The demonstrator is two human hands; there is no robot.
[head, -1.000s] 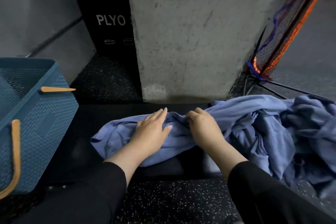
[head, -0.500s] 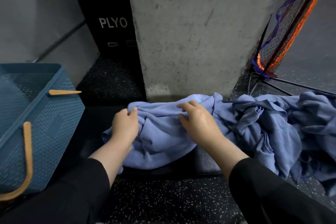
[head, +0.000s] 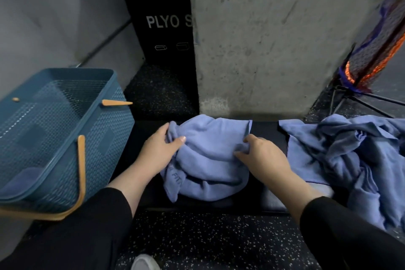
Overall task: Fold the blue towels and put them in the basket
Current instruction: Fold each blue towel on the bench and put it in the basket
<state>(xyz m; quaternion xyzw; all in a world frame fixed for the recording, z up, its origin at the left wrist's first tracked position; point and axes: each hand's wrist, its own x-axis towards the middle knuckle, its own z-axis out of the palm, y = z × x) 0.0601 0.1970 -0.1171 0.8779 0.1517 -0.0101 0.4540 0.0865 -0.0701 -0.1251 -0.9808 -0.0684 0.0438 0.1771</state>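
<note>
head view: both hands (left (head: 158,149), right (head: 262,155)) grip a blue towel (head: 208,160).

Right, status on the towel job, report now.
Left hand and right hand both gripping one bunched blue towel on the bench. Not folded yet. Towel pile waiting right. Basket left, path clear.
</note>
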